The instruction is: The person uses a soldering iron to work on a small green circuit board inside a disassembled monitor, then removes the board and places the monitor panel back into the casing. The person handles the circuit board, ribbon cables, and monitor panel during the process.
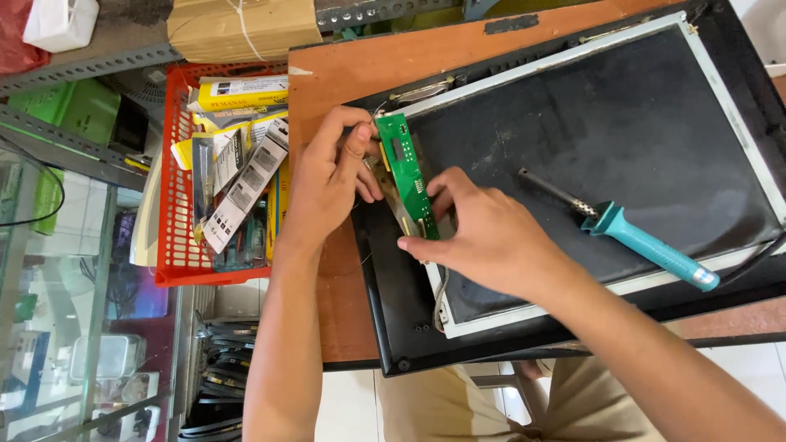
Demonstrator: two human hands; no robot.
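- The left hand (327, 176) is closed in a pinch on the upper end of a narrow green circuit board (407, 176).
- The right hand (483, 237) is clamped by fingertips on the board's lower end.
- The board is held at the left edge of an opened flat panel (622, 123); judged partly freed, not yet lifted clear.
- A teal-handled soldering iron (630, 231) is left lying on the panel.
- Solder joints and wires are hidden under the fingers; the packets in the red basket (173, 180) are hard to make out.

Electronics repair shop, soldering iron (647, 237), opened display panel (598, 139), parts basket (173, 164)
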